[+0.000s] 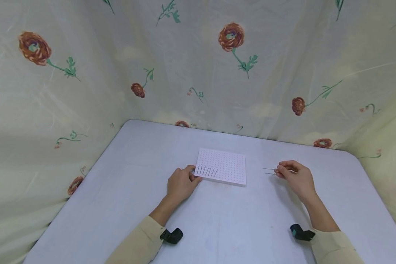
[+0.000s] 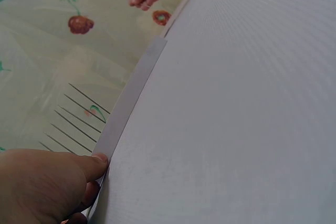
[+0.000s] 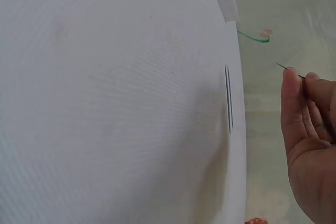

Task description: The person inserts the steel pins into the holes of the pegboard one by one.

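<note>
A white pegboard (image 1: 229, 167) with rows of small holes lies on the table. Several thin dark pins (image 1: 207, 171) stand in a row along its near left part; the left wrist view shows these upright pins (image 2: 79, 121) from the side. My left hand (image 1: 181, 183) grips the board's near left corner, its thumb (image 2: 97, 165) on the front edge. To the right of the board, my right hand (image 1: 295, 178) pinches a thin pin (image 3: 282, 66) between thumb and fingertips, raised above the table. Two loose pins (image 3: 229, 99) lie side by side on the table near that hand.
The white table (image 1: 145, 154) has rounded far corners. A flower-printed curtain (image 1: 184, 55) hangs behind and at both sides of it. A dark wrist device (image 1: 172, 235) sits at the left sleeve, another wrist device (image 1: 301, 233) at the right sleeve.
</note>
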Motion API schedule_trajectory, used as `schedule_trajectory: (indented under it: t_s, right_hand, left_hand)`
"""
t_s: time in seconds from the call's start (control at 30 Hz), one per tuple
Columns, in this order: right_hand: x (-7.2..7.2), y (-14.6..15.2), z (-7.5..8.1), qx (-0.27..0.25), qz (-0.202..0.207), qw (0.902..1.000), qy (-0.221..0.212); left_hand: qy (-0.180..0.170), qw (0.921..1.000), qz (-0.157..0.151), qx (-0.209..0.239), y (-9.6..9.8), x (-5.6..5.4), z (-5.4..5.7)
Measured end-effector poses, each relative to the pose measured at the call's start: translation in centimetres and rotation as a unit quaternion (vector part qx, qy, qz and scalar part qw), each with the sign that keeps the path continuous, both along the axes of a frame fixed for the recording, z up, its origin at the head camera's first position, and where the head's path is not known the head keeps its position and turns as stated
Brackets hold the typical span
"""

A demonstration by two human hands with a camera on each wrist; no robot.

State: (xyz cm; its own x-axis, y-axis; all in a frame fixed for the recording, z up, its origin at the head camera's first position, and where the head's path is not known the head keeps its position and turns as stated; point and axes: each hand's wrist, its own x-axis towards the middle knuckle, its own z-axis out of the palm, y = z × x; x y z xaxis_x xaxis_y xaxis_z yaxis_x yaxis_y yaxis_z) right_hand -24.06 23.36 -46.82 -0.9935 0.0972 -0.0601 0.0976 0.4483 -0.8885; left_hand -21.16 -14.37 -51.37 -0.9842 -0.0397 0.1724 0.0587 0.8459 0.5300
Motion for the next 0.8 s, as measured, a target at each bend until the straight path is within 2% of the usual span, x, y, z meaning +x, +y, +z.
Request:
schedule_trajectory:
  t_s: [0.27,0.43,0.8]
  right_hand:
    - [-0.2,-0.6,0.1,-0.025,-0.023,0.9994,-0.003]
    - [-0.2,-1.6,0.5,-0.047,-0.027,0.9984,0.018]
    - [-0.6,-6.2,1.8,0.007,-0.002,0.9988,0.048]
  left_hand:
    - [0.000,1.0000,0.001,0.004,0.0,0.0,0.0]
    - [-0.001,1.0000,0.001,0.004,0.0,0.0,0.2]
    - [0.001,1.0000,-0.004,0.005,-0.2,0.0,0.1]
